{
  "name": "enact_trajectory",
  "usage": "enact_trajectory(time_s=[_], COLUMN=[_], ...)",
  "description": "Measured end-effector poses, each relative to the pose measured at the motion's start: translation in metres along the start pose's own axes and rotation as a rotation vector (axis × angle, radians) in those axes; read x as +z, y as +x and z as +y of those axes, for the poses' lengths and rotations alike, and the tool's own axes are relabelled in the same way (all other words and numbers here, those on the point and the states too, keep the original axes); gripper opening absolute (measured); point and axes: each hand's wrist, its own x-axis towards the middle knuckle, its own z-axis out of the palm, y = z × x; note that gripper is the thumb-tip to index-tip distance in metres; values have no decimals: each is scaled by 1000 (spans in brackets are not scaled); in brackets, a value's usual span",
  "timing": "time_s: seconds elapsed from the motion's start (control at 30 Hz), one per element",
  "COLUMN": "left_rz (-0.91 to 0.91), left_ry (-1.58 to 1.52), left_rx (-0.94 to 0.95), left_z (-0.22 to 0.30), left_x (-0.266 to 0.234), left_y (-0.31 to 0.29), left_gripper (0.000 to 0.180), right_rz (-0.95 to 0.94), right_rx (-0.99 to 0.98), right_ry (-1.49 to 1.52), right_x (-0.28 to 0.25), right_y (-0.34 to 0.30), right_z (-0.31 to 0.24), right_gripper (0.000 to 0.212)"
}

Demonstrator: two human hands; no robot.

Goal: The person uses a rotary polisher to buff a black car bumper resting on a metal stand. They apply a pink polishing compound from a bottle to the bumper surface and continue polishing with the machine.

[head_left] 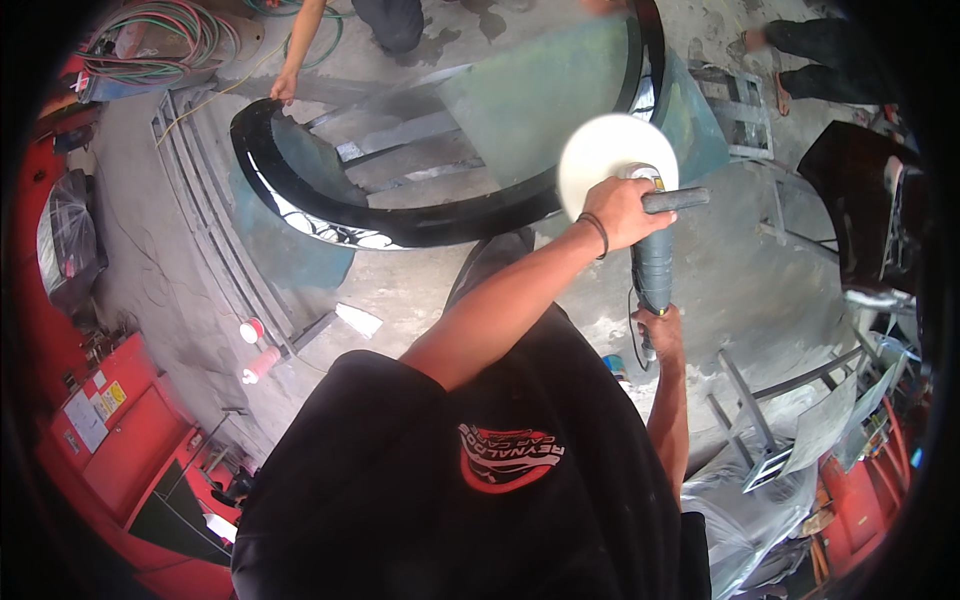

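Observation:
My left hand [618,212] is closed round the front of a polisher [653,265], beside its black side handle [680,199]. My right hand [660,328] grips the rear end of the tool's body, where a cord hangs down. A round white polishing pad [596,158] covers a section of a glossy black curved car body panel [430,224]; whether it touches the surface cannot be made out. White reflections run along the panel's near edge. Another person's hand [284,88] rests on the panel's far left end.
Metal stands [200,200] lie left of the panel, with coiled hoses [165,45] behind. Pink bottles [262,365] stand at lower left. On the right are a dark car part [862,190], a metal frame [745,400] and plastic sheeting [735,510]. Another person's legs [830,60] show at far right.

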Motion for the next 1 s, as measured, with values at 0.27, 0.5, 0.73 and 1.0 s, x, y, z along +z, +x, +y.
enact_trajectory(time_s=[0.27, 0.5, 0.73, 1.0], left_rz=[-115, -81, -125, -81], left_ry=[148, 136, 119, -56], left_rx=[-59, -71, -100, -100], left_z=[-50, -101, -147, -223], left_x=[-10, -39, -104, -192], left_y=[-117, -197, -252, -325], left_gripper=[56, 52, 48, 40], right_rz=[-39, -103, -95, -103], right_rx=[-34, -52, -59, -142], right_ry=[7, 27, -32, -206], right_x=[96, 180, 264, 361], right_y=[-48, -79, -121, -156], right_z=[101, 151, 142, 110], right_gripper=[14, 25, 39, 48])
